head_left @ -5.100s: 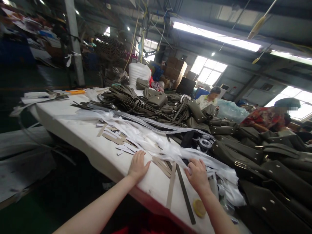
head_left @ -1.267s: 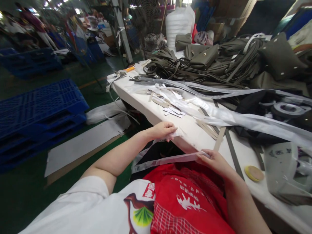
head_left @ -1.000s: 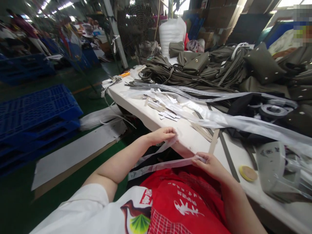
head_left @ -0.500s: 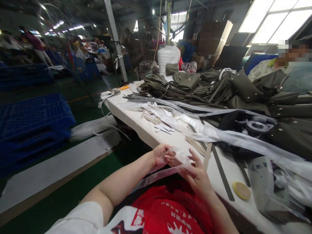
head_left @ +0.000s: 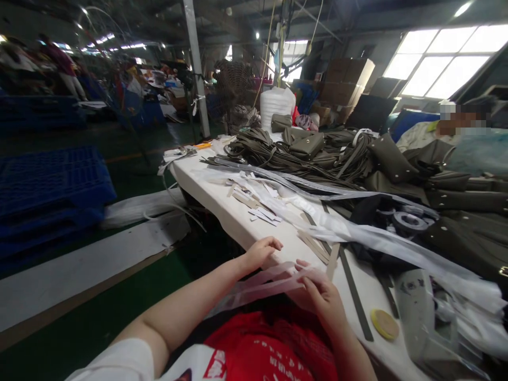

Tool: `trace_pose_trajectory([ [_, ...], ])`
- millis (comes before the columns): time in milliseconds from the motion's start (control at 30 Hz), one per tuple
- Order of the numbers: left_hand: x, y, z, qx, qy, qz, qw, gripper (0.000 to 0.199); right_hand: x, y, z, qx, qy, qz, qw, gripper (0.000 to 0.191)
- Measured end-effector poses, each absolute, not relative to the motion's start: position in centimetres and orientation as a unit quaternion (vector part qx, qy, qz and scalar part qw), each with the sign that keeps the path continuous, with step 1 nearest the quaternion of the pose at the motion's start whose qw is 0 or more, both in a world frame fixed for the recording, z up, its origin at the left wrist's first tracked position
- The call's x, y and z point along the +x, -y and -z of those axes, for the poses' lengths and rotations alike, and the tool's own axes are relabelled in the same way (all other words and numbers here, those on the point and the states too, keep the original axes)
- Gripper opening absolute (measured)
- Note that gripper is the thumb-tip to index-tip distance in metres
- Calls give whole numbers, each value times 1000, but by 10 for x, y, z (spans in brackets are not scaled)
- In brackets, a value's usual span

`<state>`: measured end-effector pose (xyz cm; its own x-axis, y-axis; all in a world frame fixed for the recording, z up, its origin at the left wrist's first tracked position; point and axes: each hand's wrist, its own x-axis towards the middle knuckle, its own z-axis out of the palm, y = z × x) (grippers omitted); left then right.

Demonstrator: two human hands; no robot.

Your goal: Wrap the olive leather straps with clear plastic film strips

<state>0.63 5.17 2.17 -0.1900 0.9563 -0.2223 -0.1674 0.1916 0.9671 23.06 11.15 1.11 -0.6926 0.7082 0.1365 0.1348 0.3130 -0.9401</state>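
We saw that the thin clear strip (head_left: 270, 288) ran from between the thumb and fingers of the right grip (head_left: 323, 296) down toward the left, passing just below the left grip (head_left: 260, 254). It showed as two see-through bands, over the near edge of the counter (head_left: 214, 203) and above the red apron (head_left: 278, 344). The right grip was pinched on the strip, with its thumb on the near side. The left grip had its fingers bent, but we could not tell if it was pinching anything. We thought the strip was very light, floppy and a bit slippery, the kind of thing that folds, clings to itself and may tear if tugged hard. A good place to hold it seemed to be the flat part beside the right grip, with the thumb and one finger pressed together, and a second pinch farther along, below the left grip. Squeezing it into a ball would likely have crumpled it. Ahead of the left grip lay little white paper bits (head_left: 265, 214). Just past the right grip lay tan strips (head_left: 313, 246), and to its right were a long dark strip (head_left: 357, 293) and a round yellow roll (head_left: 384, 324).
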Motion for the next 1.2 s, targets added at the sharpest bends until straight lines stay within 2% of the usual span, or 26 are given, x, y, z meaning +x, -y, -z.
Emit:
trace_pose_trajectory([
  [67, 2, -45, -37, 459, -556, -517, 462, 17, 233, -111, -11, -268, 742, -556, 263, 29],
  [167, 7, -35, -54, 639, -513, -422, 387, 23, 234, -107, -17, -259, 721, -594, 246, 32],
  [333, 28, -29, -53, 703, -509, -323, 377, 27, 230, -103, -25, -249, 723, -603, 228, 32],
  [500, 44, -27, -39, 596, -554, -399, 422, 41, 226, -103, -23, -288, 765, -484, 311, 23],
  [700, 66, -21, -18, 548, -545, -414, 481, 53, 245, -103, -24, -304, 790, -428, 316, 22],
  [800, 68, -21, -13, 521, -576, -420, 470, 50, 283, -113, -13, -407, 795, -281, 352, 23],
  [867, 66, -23, -14, 529, -591, -408, 453, 47, 315, -122, 2, -496, 787, -142, 337, 26],
  [967, 64, -28, -17, 543, -587, -395, 452, 43, 356, -130, 31, -571, 779, 5, 259, 33],
  [1100, 67, -36, -14, 541, -563, -408, 474, 41, 380, -136, 52, -559, 803, 45, 201, 34],
  [1200, 70, -38, -9, 529, -548, -423, 491, 41, 375, -138, 37, -558, 796, 17, 232, 29],
])
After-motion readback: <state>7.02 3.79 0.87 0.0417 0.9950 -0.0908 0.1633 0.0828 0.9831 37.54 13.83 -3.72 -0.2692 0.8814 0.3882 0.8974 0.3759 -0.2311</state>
